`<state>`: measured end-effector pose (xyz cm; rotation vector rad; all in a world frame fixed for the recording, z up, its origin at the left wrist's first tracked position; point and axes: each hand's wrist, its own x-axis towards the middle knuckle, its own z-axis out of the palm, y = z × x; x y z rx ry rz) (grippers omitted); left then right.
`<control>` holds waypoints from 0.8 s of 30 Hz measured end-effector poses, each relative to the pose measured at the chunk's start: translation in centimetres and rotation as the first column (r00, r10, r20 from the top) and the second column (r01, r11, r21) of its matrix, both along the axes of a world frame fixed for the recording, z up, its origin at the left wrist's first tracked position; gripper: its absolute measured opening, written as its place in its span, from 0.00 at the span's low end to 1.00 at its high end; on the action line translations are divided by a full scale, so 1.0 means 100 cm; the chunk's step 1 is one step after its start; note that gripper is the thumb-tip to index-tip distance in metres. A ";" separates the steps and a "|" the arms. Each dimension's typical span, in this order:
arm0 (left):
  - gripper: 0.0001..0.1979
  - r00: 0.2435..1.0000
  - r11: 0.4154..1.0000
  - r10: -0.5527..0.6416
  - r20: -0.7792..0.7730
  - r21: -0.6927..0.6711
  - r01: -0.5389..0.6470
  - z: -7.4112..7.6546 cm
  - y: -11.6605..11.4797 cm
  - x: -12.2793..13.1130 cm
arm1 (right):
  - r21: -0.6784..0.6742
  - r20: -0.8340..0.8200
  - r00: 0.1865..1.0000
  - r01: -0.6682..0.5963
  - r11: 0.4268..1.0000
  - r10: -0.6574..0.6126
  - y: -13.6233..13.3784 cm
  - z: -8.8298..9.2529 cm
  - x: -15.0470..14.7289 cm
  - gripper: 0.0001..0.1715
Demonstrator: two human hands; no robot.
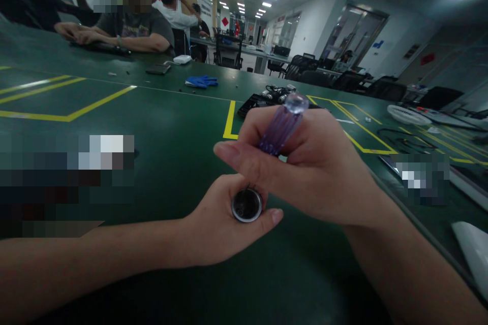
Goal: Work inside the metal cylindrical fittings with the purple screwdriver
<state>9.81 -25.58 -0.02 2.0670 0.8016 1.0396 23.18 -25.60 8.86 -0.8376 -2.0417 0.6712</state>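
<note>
our right hand (316, 172) grips a purple-handled screwdriver (282, 123) upright, its tip down at a small metal cylinder (246, 205). our left hand (224, 223) is closed around that cylinder, just above the green desk (160, 127). a blue glove (201, 81) lies far off.

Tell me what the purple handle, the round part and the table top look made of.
The purple handle in the right hand: likely clear plastic, glossy; light passes through and its cap glints. The round part in the left hand: probably metal, its rim shining silver around a dark hollow. The table top: dull green mat, perhaps rubber or vinyl; only faint sheen.
</note>
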 end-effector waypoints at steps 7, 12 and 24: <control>0.10 0.999 0.999 0.032 -0.006 0.025 -0.031 0.004 0.003 -0.001 | 0.163 0.019 0.998 -0.056 0.985 0.054 0.000 0.001 0.007 0.17; 0.11 1.000 0.998 0.023 -0.001 0.059 -0.023 0.005 0.005 -0.001 | 0.135 0.094 0.995 -0.025 0.990 0.013 0.002 0.000 0.005 0.18; 0.08 0.974 0.825 0.162 -0.157 0.563 -0.046 -0.010 0.032 -0.006 | -0.139 -0.297 0.946 0.089 0.986 -0.127 -0.016 -0.054 0.044 0.11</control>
